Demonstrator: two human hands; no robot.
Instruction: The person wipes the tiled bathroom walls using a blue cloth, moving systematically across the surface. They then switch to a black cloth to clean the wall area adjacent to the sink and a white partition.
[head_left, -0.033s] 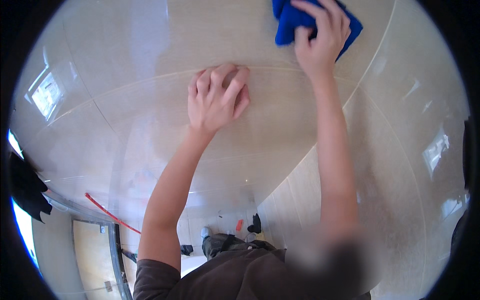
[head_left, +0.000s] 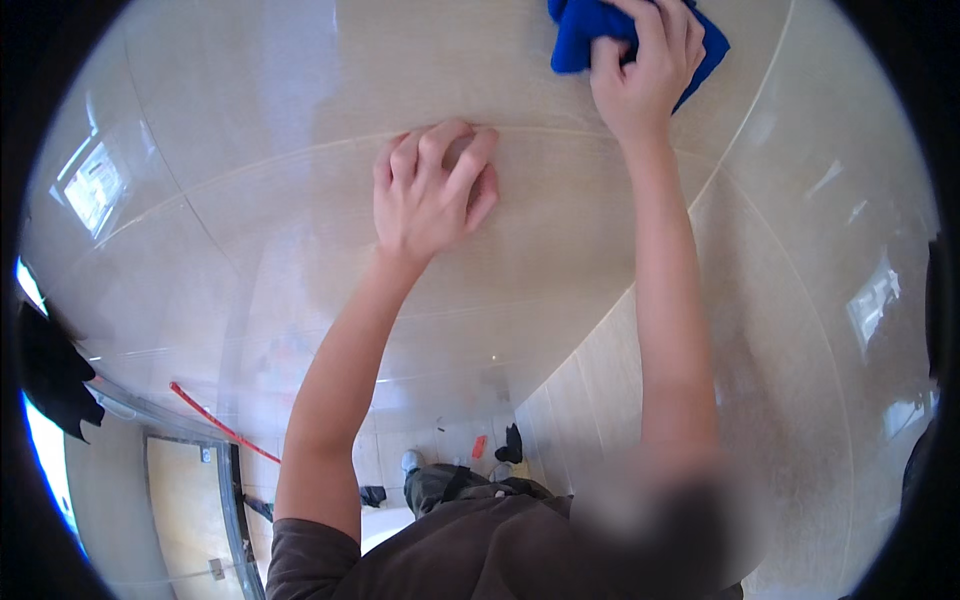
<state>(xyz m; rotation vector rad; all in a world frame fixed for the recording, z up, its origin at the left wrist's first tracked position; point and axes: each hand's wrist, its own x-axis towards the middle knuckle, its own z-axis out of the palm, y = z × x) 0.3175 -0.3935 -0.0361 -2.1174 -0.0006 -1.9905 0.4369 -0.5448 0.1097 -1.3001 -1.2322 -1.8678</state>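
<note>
Across most of the view, a glossy tiled wall (head_left: pixel 300 250). High right, blue cloth (head_left: pixel 577 42) against it. Person's right hand (head_left: pixel 648 88) on the cloth: fingers bent over it, slightly parted, thumb set apart, cloth gripped. Left hand (head_left: pixel 430 192) lower, well apart: fingers half curled, knuckles parted; palm hidden, cannot tell if holding anything.

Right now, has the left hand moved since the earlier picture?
No, not visibly: the left hand sits in the same place against the pale seam, with no clear shift either way.
</note>
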